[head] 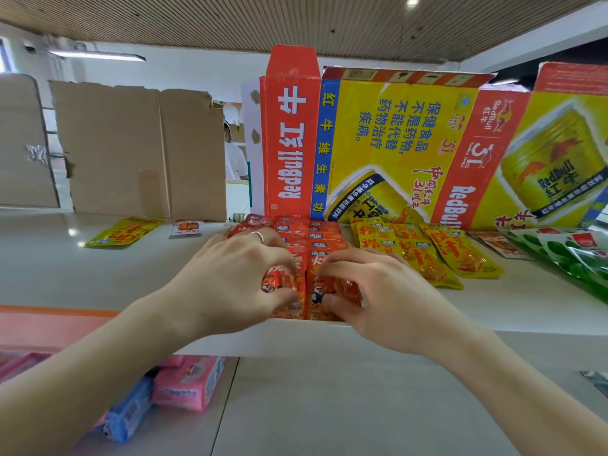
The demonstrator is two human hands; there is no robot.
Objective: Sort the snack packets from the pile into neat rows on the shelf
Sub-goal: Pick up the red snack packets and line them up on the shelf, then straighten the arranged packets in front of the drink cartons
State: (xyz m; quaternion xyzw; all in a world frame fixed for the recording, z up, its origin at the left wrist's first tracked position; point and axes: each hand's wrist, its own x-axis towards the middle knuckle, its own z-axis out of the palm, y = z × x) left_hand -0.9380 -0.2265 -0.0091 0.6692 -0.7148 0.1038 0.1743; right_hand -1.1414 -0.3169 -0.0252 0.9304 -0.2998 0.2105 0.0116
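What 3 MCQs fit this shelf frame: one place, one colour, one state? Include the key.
1. Where does the row of yellow packets lie relative to the red packets?
A) left of them
B) right of them
C) behind the cartons

2. What colours are the wrapped packs on the lower level, bottom left?
A) pink and blue
B) green
C) yellow

3. What are the left hand and right hand doing?
A) hanging idle
B) lifting a carton
C) each pinching a front red packet at the shelf edge

Key:
1. B: the yellow row sits right of the red rows.
2. A: pink wrappers lie beside blue ones.
3. C: fingers and thumbs curl round the two front packets.
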